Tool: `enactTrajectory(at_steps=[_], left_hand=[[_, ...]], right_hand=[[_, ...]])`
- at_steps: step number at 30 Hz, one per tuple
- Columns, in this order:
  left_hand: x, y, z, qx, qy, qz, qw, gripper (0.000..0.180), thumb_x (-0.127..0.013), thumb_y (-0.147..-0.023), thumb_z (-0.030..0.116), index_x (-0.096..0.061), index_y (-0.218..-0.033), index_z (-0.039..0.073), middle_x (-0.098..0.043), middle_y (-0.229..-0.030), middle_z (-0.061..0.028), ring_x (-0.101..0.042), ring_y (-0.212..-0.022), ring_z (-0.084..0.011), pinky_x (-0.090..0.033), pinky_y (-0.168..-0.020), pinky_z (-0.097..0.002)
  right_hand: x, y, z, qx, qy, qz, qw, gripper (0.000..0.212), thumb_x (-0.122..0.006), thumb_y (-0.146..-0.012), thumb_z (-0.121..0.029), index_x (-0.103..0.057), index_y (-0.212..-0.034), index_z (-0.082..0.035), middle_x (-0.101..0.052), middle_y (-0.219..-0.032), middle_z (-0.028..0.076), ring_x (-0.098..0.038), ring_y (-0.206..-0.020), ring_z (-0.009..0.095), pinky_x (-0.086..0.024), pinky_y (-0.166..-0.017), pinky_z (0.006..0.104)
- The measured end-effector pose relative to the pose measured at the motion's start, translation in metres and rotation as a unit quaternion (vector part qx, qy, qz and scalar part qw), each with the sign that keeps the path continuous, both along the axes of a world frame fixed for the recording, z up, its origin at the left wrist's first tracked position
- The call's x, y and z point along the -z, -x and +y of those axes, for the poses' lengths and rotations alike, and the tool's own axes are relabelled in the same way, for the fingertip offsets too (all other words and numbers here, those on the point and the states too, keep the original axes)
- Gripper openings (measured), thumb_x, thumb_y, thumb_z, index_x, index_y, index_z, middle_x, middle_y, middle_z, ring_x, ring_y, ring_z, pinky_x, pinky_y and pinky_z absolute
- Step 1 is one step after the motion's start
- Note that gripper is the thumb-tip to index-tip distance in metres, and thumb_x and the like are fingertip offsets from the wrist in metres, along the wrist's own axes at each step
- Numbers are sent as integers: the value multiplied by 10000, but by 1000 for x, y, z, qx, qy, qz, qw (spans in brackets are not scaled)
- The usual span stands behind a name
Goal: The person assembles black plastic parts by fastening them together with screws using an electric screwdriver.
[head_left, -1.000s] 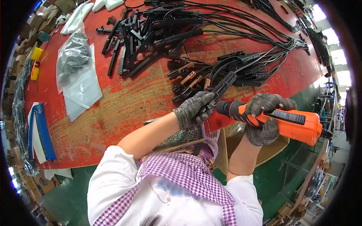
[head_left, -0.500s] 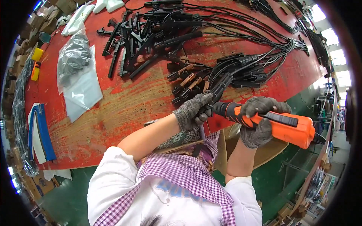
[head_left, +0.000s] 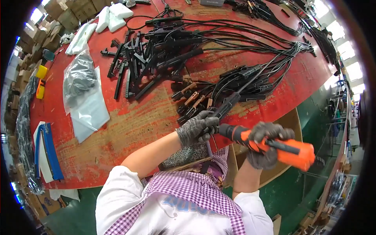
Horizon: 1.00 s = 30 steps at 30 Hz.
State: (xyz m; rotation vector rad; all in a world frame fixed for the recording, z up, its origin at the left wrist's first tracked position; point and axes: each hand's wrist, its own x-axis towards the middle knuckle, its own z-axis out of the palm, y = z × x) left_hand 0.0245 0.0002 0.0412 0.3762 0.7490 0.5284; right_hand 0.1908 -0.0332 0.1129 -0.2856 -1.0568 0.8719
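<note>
Left hand: the gloved left hand (head_left: 197, 128) is curled tight around the near end of a black cable connector (head_left: 226, 105), fingers wrapped closed with no gap showing.
Right hand: the gloved right hand (head_left: 267, 143) is clenched around the body of an orange electric screwdriver (head_left: 274, 147), gripping it fully at about 4 o'clock from the left hand.
Screwdriver: its dark nose points toward 10 o'clock and meets the connector just beside the left hand's fingers; whether the tip is touching a screw cannot be told.
Connector: it lies tilted, running from the left hand up toward 1 o'clock, its cable joining the others.
Cable bundle: a bundle of black cables (head_left: 250, 43) fans out at 12 to 2 o'clock from the hands across the red worktable (head_left: 129, 125).
Finished ends: more black connectors (head_left: 196, 100) lie just beyond the left hand at 12 o'clock.
Loose parts: black plastic strips (head_left: 131, 68) lie heaped at 11 o'clock.
Bags: clear plastic bags (head_left: 84, 94) lie at 9 to 10 o'clock, well apart from the hands.
</note>
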Motion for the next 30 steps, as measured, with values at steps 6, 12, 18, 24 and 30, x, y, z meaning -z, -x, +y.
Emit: enactTrajectory(at_steps=[6,12,18,24,30], left_hand=[[0,16,52,-95,-391,177,898,512,-679,-697,108,-422,-1139,107,-566,-808,-63,-553,-611,-148,-463,-523,-237],[-32,59,183,-113,-570,522,624,493,-634,-730,203,-406,-1157,109,-572,-948,-108,-550,-826,-203,-435,-750,-298],[-5,75,233,-97,-593,773,204,451,-536,-740,256,-411,-1165,174,-569,-923,-159,-558,-801,-331,-443,-680,-396],[36,-29,130,299,-812,441,239,137,-488,-673,106,-582,-747,40,-591,-690,-149,-591,-661,-308,-478,-518,-377],[68,-94,14,476,-722,484,133,345,-478,-756,210,-516,-1063,57,-519,-1107,-117,-479,-1035,-299,-375,-814,-474]], right_hand=[[-20,-65,-36,-13,-12,88,996,327,-606,-714,-102,-426,-980,-41,-548,-798,90,-505,-555,154,-417,-480,265],[24,-102,-65,95,148,38,984,369,-613,-743,-146,-445,-1057,-46,-568,-895,95,-517,-636,168,-413,-555,288],[40,-104,-77,94,201,76,972,405,-642,-720,-134,-440,-1060,-47,-567,-908,90,-541,-667,177,-445,-582,305],[56,-100,-68,96,251,91,959,416,-640,-719,-133,-411,-1060,-65,-546,-886,91,-540,-644,191,-458,-562,319],[61,-77,-54,39,261,90,960,419,-642,-731,-135,-417,-1077,-67,-538,-888,112,-556,-656,220,-479,-568,358]])
